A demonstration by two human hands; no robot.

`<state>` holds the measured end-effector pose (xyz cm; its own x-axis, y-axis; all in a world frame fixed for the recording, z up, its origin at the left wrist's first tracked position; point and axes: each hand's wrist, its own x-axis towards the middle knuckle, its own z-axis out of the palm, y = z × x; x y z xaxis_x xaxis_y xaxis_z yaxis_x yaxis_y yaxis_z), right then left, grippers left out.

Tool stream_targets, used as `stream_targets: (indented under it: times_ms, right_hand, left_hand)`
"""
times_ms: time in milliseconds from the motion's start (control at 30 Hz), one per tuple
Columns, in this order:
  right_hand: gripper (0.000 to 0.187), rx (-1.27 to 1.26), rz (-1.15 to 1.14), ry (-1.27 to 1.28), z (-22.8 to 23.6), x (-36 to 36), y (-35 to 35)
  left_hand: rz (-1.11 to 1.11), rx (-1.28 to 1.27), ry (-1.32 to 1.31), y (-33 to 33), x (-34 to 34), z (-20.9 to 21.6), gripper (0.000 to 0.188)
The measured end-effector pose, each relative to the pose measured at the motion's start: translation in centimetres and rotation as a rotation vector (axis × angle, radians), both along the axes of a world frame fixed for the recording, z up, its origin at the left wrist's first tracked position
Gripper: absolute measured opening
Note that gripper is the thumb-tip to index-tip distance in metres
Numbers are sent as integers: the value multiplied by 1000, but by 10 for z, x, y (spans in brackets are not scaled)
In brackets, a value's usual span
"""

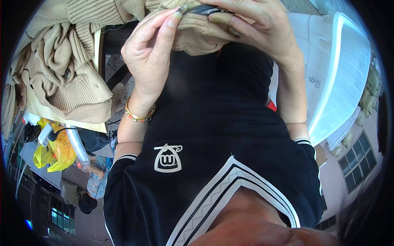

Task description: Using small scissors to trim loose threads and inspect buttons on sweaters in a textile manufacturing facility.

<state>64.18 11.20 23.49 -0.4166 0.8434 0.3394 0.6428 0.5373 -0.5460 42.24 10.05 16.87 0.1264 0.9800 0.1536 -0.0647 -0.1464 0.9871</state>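
Head view, looking down the wearer's own front: both hands raised together at the top of the frame, close over the chest, almost touching at the fingertips. Left hand (150, 53) pinched shut, thumb and forefinger nipping the top edge of a beige knit piece (201, 37). Right hand (262, 28) curled closed around a small dark metal tool (202, 8), thumb pressed on it, what looks like a beige cover over that thumb. Tool lying across the frame, long axis running from the right hand toward the left fingertips, its near end just beside the left forefinger; kind of tool too hidden to tell. Knit piece draped between and just beneath both hands, bunched under the right palm, so equally close to either.

Out past the left hand, a heap of beige knitwear (69, 69) piled on a board, well clear of the pinch. Gold and red bracelet (139, 115) on the left wrist. Below that wrist and further out, a yellow plastic bag (57, 153) among clutter. Beyond the right forearm, a white plastic crate (344, 69), apart from the hand. Black shirt (213, 135) with white trim filling the space beneath both hands. Nothing between fingers and fabric.
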Motion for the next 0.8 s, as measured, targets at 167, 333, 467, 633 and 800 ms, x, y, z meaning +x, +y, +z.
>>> stream_targets:
  times_ms: [167, 333, 467, 633, 800]
  right_hand:
    - [29, -68, 51, 79, -10, 2, 3]
    - [31, -123, 82, 157, -11, 7, 5]
    - [30, -35, 175, 325, -47, 6, 15]
    - [29, 67, 245, 451, -52, 8, 18]
    - [28, -146, 127, 143, -12, 13, 8]
  left_hand:
    - [-5, -15, -31, -1, -4, -4, 19]
    - [-21, -45, -69, -1, -3, -5, 19]
    - [-15, -25, -61, -2, -4, -6, 19]
    - [-35, -30, -72, -1, -4, -8, 19]
    - [-44, -25, -89, 1, -2, -8, 19]
